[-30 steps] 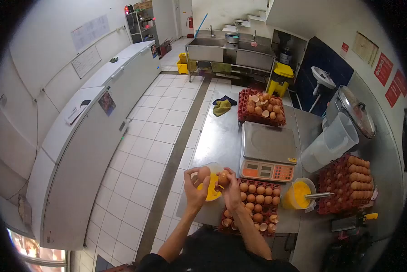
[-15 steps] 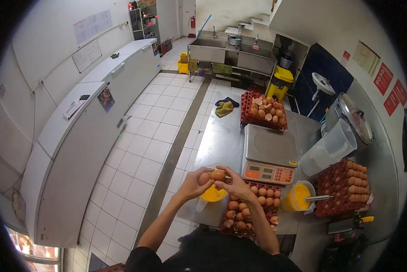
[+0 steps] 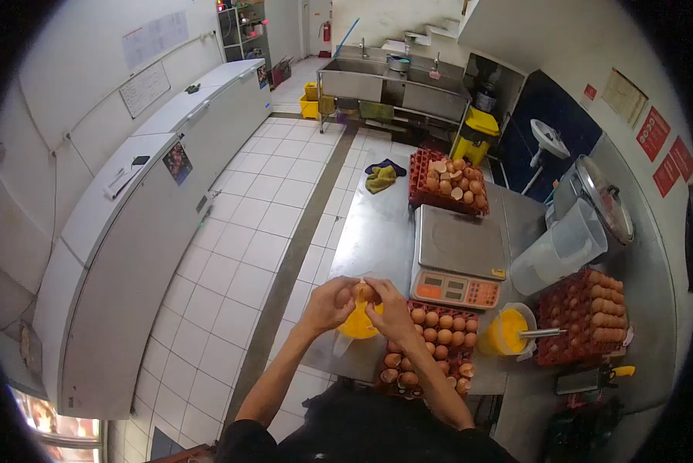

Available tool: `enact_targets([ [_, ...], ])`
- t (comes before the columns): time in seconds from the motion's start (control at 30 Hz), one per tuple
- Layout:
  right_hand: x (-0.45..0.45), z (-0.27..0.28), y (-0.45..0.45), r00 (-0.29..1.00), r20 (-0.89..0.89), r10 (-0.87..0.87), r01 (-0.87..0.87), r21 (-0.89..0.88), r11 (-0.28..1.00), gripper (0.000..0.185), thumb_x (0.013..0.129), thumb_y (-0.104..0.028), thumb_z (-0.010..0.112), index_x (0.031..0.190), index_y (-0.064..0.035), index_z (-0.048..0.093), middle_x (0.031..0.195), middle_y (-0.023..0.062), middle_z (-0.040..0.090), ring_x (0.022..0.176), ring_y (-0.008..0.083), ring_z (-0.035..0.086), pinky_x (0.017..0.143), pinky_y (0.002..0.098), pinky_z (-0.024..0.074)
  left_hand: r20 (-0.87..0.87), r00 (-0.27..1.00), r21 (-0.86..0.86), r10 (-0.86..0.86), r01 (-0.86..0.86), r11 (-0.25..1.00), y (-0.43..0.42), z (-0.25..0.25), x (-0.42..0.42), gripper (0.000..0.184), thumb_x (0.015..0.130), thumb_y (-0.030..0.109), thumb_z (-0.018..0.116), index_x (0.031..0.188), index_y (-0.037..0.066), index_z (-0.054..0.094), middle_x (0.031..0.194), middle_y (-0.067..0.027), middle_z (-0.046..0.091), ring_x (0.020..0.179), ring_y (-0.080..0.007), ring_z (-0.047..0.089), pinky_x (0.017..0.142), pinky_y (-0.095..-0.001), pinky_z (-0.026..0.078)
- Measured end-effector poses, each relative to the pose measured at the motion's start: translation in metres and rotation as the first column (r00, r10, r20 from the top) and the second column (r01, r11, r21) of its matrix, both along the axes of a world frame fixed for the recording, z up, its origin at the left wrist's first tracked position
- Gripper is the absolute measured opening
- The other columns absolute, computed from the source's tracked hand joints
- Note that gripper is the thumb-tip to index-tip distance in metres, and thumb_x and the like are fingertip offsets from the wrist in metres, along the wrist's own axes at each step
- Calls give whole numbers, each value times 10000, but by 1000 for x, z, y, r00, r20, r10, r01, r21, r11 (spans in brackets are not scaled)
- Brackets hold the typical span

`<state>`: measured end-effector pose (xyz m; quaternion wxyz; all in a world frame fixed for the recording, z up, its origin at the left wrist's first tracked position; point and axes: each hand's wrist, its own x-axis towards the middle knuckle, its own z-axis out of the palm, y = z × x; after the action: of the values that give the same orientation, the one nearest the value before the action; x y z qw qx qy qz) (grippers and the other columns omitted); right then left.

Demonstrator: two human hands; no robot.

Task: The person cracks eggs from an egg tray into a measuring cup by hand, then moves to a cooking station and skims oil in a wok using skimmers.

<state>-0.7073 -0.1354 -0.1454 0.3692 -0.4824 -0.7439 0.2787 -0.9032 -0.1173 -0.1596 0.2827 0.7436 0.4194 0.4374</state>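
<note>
Both my hands are together above a clear jug (image 3: 342, 345) with yellow beaten-looking egg in it. My left hand (image 3: 327, 309) is closed, with a brown egg (image 3: 344, 296) partly showing inside its fingers. Between the fingertips of both hands is a second egg (image 3: 369, 292), its shell apparently split. My right hand (image 3: 393, 310) is closed on this egg's right side. Fingers hide much of both eggs. Just right of the jug, partly under my right forearm, lies a red tray of brown eggs (image 3: 444, 336), with some broken shells at its near end.
A digital scale (image 3: 458, 251) stands beyond the tray, with a red tray stack of empty shells (image 3: 456, 184) behind it. To the right are a second jug (image 3: 508, 332) with a metal whisk handle, stacked egg trays (image 3: 570, 320) and a tall plastic container (image 3: 560, 251).
The egg at my right fingertips was whole and now looks split over the jug. My hands have drawn slightly closer together and tilted; the other egg stays in my left hand.
</note>
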Motion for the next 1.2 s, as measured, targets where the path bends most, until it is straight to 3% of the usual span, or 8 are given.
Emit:
enact_targets([
  [0.23,17,-4,-7,999,33,43,-44,10,999,507,885,-19,649,1379,-65,546,1290,182,530,1089,334,657,907,414,574,-36,998,-136,-61,55,989,-9,12,9,366,836,27,700,1194,42,626,1073,-180,704,977,-356,710,826,-394,576],
  [0.43,71,-9,-86,957,-150,-247,192,-308,932,474,905,-225,738,1331,-77,594,1315,169,541,1166,299,606,1005,397,510,-132,973,-265,-192,152,952,-56,-8,78,473,833,70,741,1248,20,519,1140,-202,677,1053,-364,692,888,-405,545],
  [0.53,108,-21,-131,903,-140,-406,341,-340,876,434,896,-230,750,1282,-70,630,1247,148,595,1170,308,597,1004,398,487,111,915,-430,-387,396,812,-86,-23,127,530,858,133,752,1313,49,494,1184,-222,659,1133,-419,649,931,-453,520],
  [0.63,140,-38,-168,841,-6,-541,489,-421,764,419,908,-203,729,1292,-74,622,1263,152,584,1164,319,596,997,427,492,80,880,-474,-468,447,759,-103,-52,159,574,870,161,755,1356,73,464,1203,-236,655,1139,-449,635,936,-469,519],
  [0.8,175,-92,-186,704,379,-601,677,-101,729,433,946,-261,676,1326,-69,595,1282,167,566,1200,360,553,1020,503,453,26,872,-451,-489,447,772,-109,-64,154,589,892,199,742,1379,70,436,1178,-230,670,1117,-456,637,934,-471,522],
  [0.93,171,-95,-158,625,511,-590,676,24,737,419,944,-242,672,1303,-37,602,1241,162,579,1171,359,550,1008,514,444,-24,894,-595,-447,346,725,-100,-54,130,589,901,226,750,1363,45,432,1192,-260,652,1108,-435,651,947,-451,527],
  [1.1,162,-109,-130,763,589,-266,559,-395,729,635,887,-193,730,1432,-31,447,1092,236,595,1084,423,556,914,523,470,170,923,-602,-345,374,706,-100,-48,104,580,931,234,711,1375,52,385,1264,-195,579,1158,-314,607,983,-406,513],
  [1.2,168,-124,-125,771,571,-284,531,-329,781,689,863,-175,748,1439,-13,408,1059,253,587,1022,436,574,866,522,487,301,915,-627,-267,401,668,-109,-50,97,530,951,207,640,1377,49,369,1286,-187,538,1180,-298,578,997,-401,495],
])
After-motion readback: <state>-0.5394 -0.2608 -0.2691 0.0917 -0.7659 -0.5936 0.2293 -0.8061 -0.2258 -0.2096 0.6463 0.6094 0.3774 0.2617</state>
